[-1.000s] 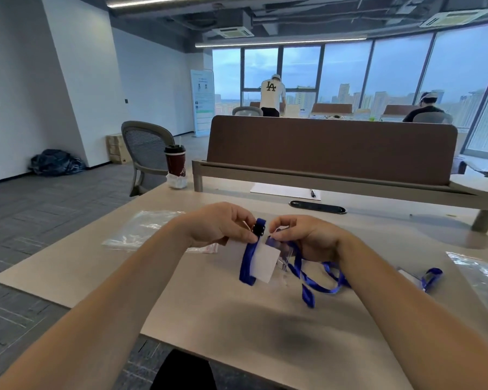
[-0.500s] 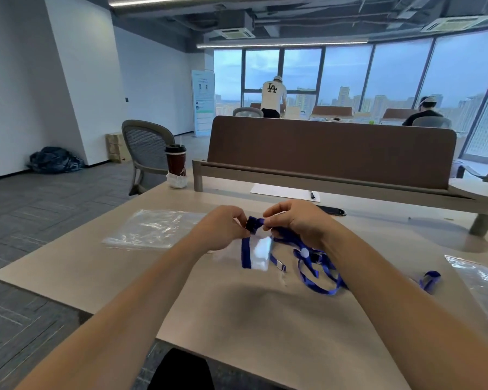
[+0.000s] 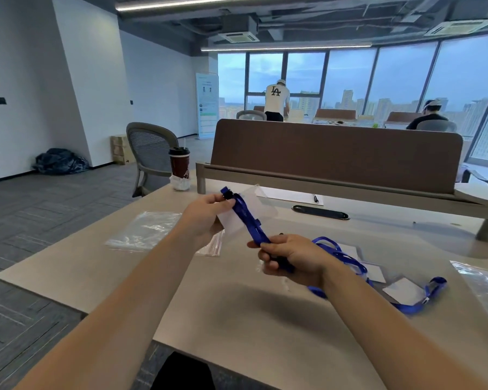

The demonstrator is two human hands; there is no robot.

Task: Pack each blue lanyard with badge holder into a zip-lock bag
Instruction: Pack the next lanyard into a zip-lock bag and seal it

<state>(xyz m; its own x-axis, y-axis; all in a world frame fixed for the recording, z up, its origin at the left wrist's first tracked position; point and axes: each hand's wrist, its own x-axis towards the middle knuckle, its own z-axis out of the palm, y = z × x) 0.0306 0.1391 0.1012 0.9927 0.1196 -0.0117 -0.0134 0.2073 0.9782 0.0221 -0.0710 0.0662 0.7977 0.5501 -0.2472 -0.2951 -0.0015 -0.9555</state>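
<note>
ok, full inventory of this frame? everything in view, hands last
held lanyard: 1, blue, in the air between both hands
badge holder: 1, clear, on the held lanyard near the left hand
loose lanyards: at least 1, blue, heaped on the table at right
zip-lock bags: several, clear, stack on the table at left, one at the right edge
coffee cup: 1, dark red, black lid, far left corner of the table
paper sheet: 1, white, by the divider
divider: 1, brown, far table edge
chair: 1, grey, beyond the cup
people: 2, background
table: 1, beige
left hand: pinches the lanyard's top end
right hand: grips its strap
</note>
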